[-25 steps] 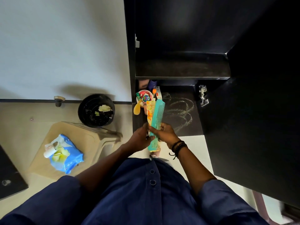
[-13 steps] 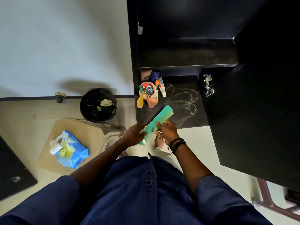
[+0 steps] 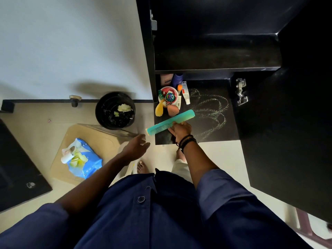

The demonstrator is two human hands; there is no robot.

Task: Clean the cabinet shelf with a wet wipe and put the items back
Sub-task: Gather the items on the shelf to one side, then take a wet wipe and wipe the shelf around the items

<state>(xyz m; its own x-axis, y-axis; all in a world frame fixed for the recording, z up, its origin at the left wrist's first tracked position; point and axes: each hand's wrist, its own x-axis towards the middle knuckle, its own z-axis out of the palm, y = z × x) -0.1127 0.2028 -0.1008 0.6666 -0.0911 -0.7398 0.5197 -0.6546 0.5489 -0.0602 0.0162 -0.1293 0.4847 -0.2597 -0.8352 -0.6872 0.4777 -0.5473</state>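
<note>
Right hand (image 3: 181, 131) pinches the teal comb (image 3: 170, 122) mid-length, lying crosswise over the shelf (image 3: 215, 126), left hand (image 3: 134, 146) loose, empty

Navy buttoned shirt (image 3: 143, 212), black beaded bracelets (image 3: 186, 141)

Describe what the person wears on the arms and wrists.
Both sleeves are dark blue: the left sleeve and right sleeve end near the elbows, leaving the forearms bare. The right hand has dark bracelets at its wrist, at least one beaded. The left hand shows no wristband.
</note>
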